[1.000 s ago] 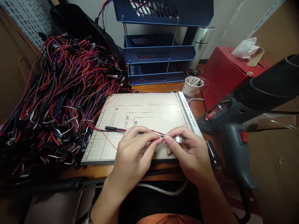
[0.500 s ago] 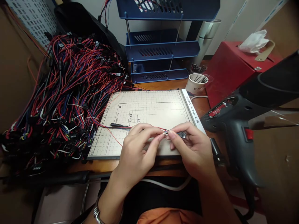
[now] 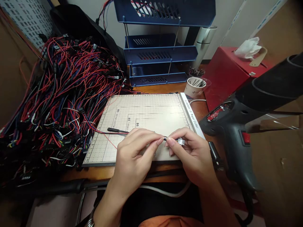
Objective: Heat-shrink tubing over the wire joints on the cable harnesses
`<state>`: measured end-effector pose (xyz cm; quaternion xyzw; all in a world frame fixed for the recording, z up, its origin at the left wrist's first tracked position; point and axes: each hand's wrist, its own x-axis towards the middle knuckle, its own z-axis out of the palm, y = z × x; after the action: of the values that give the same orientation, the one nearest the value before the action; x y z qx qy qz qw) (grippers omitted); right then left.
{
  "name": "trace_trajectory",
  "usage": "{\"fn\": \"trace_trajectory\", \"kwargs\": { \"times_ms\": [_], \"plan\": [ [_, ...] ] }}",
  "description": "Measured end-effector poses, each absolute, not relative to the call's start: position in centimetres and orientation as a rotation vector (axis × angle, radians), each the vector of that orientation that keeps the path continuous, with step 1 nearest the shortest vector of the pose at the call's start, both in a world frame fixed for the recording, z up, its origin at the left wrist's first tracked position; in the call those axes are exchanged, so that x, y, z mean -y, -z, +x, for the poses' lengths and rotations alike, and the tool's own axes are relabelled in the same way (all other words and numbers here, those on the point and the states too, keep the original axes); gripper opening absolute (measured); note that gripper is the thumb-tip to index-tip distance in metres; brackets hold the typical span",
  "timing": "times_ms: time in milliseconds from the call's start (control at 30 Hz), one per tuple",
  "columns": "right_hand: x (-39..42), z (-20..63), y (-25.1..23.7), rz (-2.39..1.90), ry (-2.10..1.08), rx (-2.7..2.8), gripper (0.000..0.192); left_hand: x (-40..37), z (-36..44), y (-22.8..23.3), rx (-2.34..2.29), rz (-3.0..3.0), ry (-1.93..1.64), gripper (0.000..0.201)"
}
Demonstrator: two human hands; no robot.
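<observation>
Over the near edge of a cream paper cutter board [image 3: 146, 110], my left hand [image 3: 134, 154] pinches the thin wires of a small cable [image 3: 118, 130] between thumb and fingers. My right hand [image 3: 191, 154] grips the same cable's white connector [image 3: 181, 141] at its fingertips. The two hands' fingertips almost touch. The cable's black sleeved end lies on the board to the left.
A big heap of red, blue and black wire harnesses [image 3: 59, 91] fills the left. A dark heat gun [image 3: 236, 126] stands at the right. Behind are blue stacked trays [image 3: 161, 53], a paper cup [image 3: 195, 86] with black pieces and a red box [image 3: 227, 72].
The hands have stayed together over the board; the connector in my right fingers has turned slightly. The camera shifted a little.
</observation>
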<state>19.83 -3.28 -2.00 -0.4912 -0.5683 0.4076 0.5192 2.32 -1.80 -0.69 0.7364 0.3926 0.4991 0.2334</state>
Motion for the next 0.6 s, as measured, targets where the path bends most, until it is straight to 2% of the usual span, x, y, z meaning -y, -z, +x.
{"fn": "trace_trajectory", "kwargs": {
  "times_ms": [600],
  "plan": [
    [2.91, 20.23, 1.37, -1.081, -1.069, 1.414, 0.012, 1.37, 1.91, 0.45, -1.038, 2.015, -1.297, 0.013]
  ]
}}
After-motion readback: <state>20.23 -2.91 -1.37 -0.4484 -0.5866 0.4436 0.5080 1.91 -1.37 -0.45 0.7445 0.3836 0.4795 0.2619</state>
